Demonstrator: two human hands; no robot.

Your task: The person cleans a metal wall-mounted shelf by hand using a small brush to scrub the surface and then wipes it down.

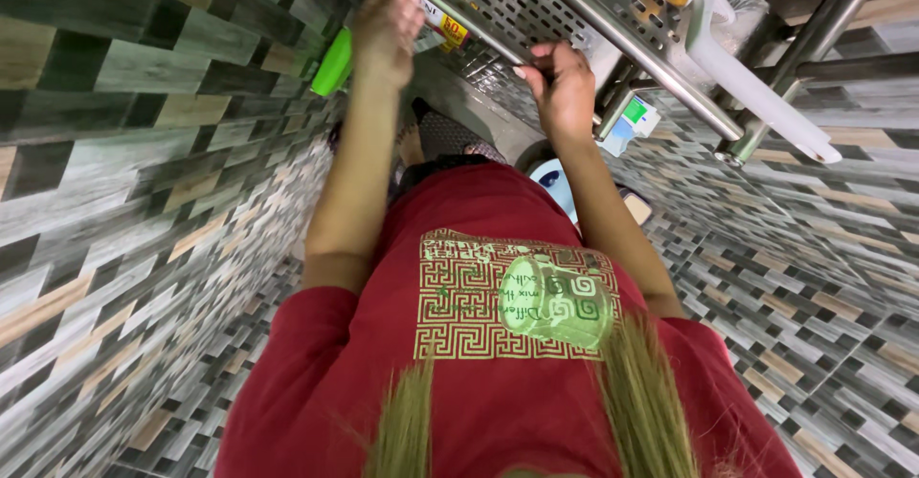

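red shirt (498, 382) with gold maze print, grey-brown tiled wall (144, 153), green bottle (333, 63).

Steel shelf rack (536, 4) and brush handle (756, 86) crowd right — tiled wall (144, 153) hems left; gap between, seemingly narrow.

A perforated metal rack (517, 0) of stainless steel hung at the top of the view, its round front rail (613, 47) running slantwise. A green plastic bottle (332, 62) stood at the rack's left end, beside the tiled wall. A white brush handle (756, 86) lay across its right end.
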